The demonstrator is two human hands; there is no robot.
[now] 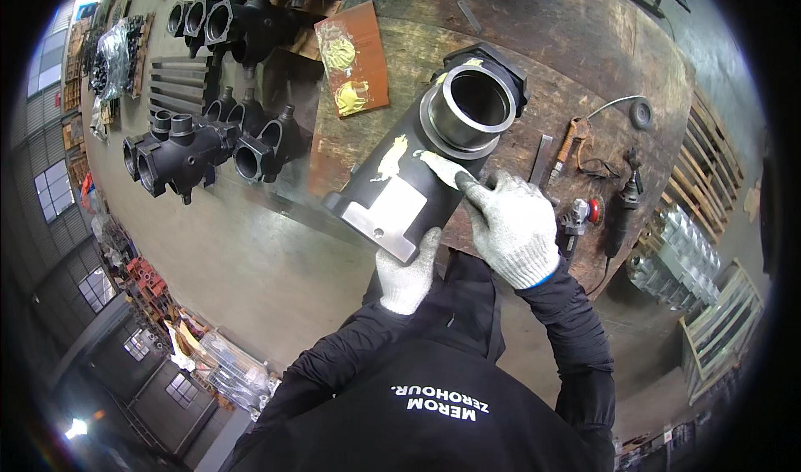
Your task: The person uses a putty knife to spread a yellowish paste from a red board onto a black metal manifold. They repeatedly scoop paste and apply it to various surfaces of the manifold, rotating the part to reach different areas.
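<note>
A black tubular metal casting (438,203) lies tilted on the wooden bench, its machined round opening pointing away to the right. Pale yellow putty (391,159) is smeared on its upper side, near a bare-metal flat patch (399,210). My left hand (405,280), in a whitish knit glove, grips the casting's near end; some fingers are hidden under it. My right hand (517,230), gloved the same way with darkened fingertips, pinches a pale flat spreader (440,168). Its tip touches the casting beside the putty.
A brown board (367,67) with putty heaps sits beyond the casting on the bench (409,42). On the right lie an orange-handled tool (569,146), a grinder (576,220) and a black power tool (622,213). Similar black castings (179,159) stand at left.
</note>
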